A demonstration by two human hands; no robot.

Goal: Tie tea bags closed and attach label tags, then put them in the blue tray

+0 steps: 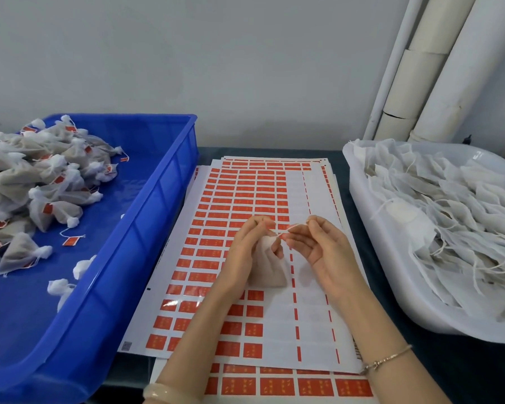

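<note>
Pinching the gathered neck of a tea bag (267,272), the left hand (245,252) holds it upright above the label sheets (245,199); just beside it, the right hand (324,249) nips a small red label tag (287,228) between thumb and forefinger; the sheets lie stacked along the middle of the table (478,368); the blue tray (146,228) of tagged bags (41,185) sits at the left edge; a white tray (359,182) of untied bags (449,214) sits at the right edge; white pipes (438,68) rise past the far right corner.
</note>
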